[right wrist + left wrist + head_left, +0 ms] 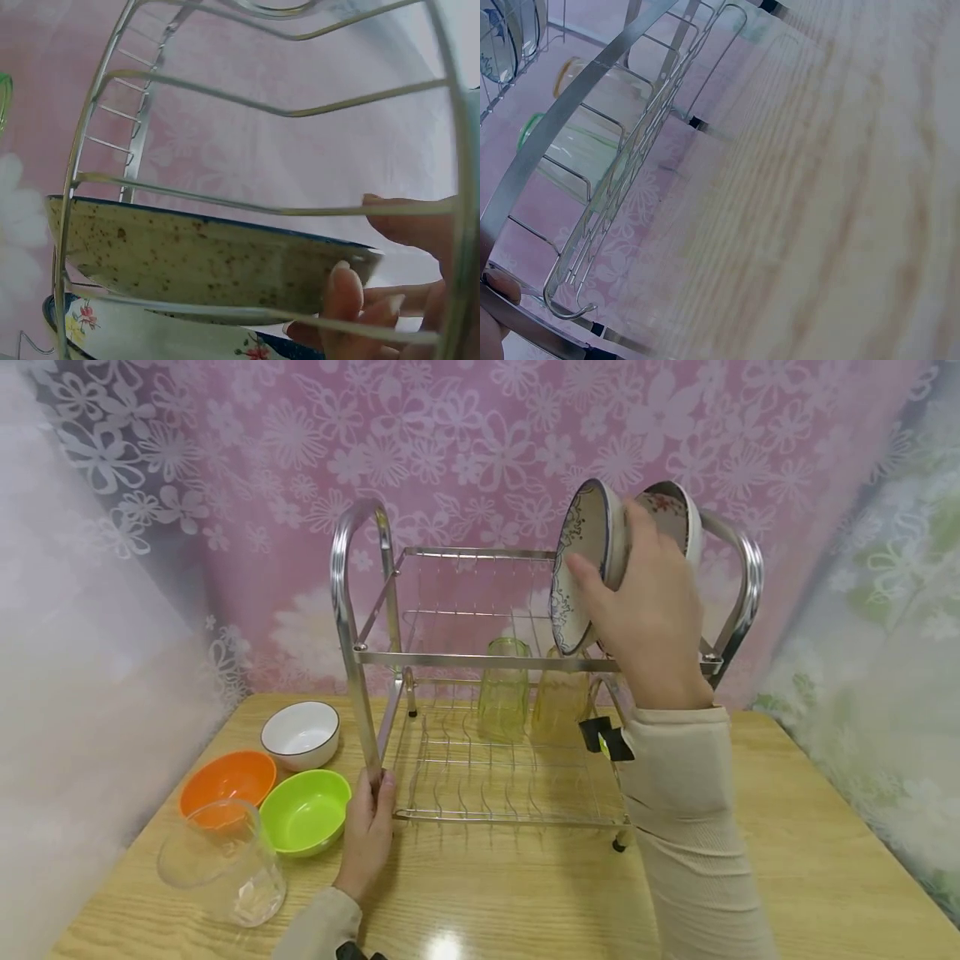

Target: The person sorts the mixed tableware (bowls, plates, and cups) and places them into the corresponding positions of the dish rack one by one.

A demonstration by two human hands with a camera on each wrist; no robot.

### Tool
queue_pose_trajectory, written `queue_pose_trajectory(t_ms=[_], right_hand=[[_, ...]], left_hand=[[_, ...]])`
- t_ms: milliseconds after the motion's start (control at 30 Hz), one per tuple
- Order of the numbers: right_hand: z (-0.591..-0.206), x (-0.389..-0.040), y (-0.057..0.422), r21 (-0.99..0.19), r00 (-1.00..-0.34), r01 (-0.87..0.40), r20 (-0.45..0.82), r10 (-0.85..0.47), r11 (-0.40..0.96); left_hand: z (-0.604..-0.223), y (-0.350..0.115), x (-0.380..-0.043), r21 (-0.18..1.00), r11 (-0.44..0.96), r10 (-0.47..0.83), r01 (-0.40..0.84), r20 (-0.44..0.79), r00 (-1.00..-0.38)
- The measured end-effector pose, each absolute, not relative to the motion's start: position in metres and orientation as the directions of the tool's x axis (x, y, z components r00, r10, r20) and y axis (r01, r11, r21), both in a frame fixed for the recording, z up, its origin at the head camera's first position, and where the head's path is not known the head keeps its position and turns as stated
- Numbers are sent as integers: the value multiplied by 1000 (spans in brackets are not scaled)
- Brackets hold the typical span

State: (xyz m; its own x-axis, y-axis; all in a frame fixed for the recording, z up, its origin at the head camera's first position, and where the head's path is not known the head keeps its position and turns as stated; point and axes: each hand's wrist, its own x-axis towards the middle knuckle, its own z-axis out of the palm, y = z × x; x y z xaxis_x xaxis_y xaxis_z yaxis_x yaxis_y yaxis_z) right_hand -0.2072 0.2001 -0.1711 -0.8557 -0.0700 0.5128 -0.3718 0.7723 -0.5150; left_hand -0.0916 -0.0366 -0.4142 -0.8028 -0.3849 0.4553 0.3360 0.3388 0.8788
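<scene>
My right hand (652, 602) holds a shallow patterned bowl (581, 552) with a blue rim, tipped on its side on the upper tier of the metal dish rack (450, 661). Its thumb lies over the inside and the fingers go behind. From below, the right wrist view shows the bowl's brown-speckled outside (187, 255) and fingertips (345, 289) against it. Right beside it stands another bowl (669, 508), white with red flowers. My left hand (367, 831) grips the rack's front left leg low down. Behind it, a green glass (504, 702) and an amber glass (558, 710) stand upside down on the lower tier.
Left of the rack on the wooden table (810, 860) sit a white bowl (300, 735), an orange bowl (217, 777) and a lime green bowl (303, 814). Nearer the front left is a clear glass (258, 893). Flowered cloth (465, 443) hangs behind the rack.
</scene>
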Motion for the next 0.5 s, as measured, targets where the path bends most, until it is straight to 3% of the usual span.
queue_pose_trajectory(t_ms=[133,400,500], right_hand=[[-178,-193,210,-560,-806,-444,591,-38,699],[-202,-170,237,-509,-556,-706,829,60,492],[-212,-162,250,-574,-569,-665,804,175,477]], left_hand=[[-414,-36,-92,893,330,-392,305,424,-816],[-416,-35,-91,887,337,-392,314,436,-810],[-416,-37,-92,884,344,-399,316,442,-803]])
